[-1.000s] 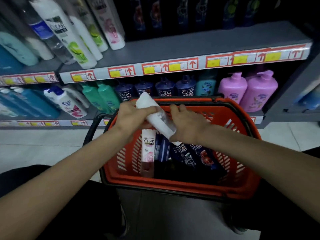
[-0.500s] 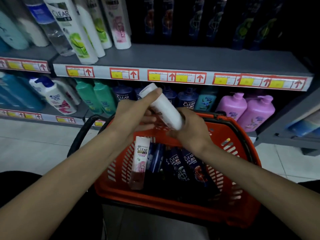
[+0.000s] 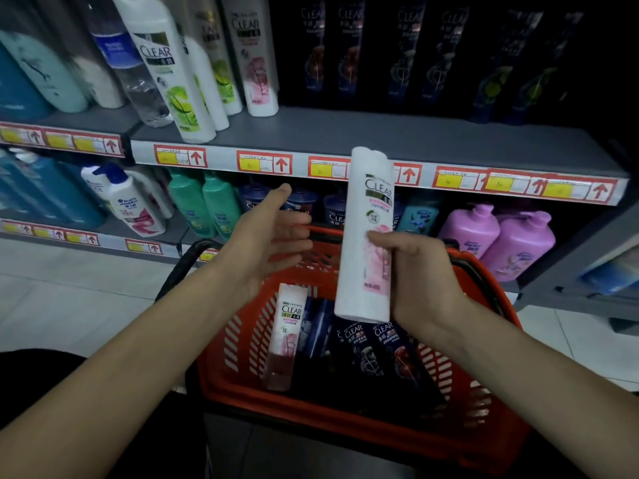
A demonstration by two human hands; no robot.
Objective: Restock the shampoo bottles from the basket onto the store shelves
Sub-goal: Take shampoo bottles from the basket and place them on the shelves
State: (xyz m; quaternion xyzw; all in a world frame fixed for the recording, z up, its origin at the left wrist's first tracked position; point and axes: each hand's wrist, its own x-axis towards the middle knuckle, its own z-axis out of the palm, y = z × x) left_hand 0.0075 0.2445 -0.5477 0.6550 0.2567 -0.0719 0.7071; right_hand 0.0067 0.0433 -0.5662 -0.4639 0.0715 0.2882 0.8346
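Observation:
My right hand [image 3: 418, 271] grips a white and pink Clear shampoo bottle [image 3: 368, 233] upright above the orange basket [image 3: 345, 426], label facing me. To the bottle's left hovers my left hand [image 3: 273, 236], fingers straight, holding nothing. Inside the basket stands a smaller white and pink Clear bottle [image 3: 285, 337] beside several dark Clear bottles [image 3: 377, 354]. The grey upper shelf [image 3: 345, 136] has bare space between a white and pink bottle [image 3: 257, 60] and a row of dark bottles [image 3: 415, 46].
The lower shelf behind the basket holds green bottles [image 3: 204, 205], dark pump bottles [image 3: 301, 205] and purple pump bottles [image 3: 498, 236]. White and green Clear bottles [image 3: 166, 63] stand upper left. Price tags [image 3: 266, 162] line the shelf edge. The basket's black handle [image 3: 183, 267] arches at its left.
The white bottle has been turned from slanted to upright and raised toward the shelf. My left hand has let go of it and opened. The view has tilted upward.

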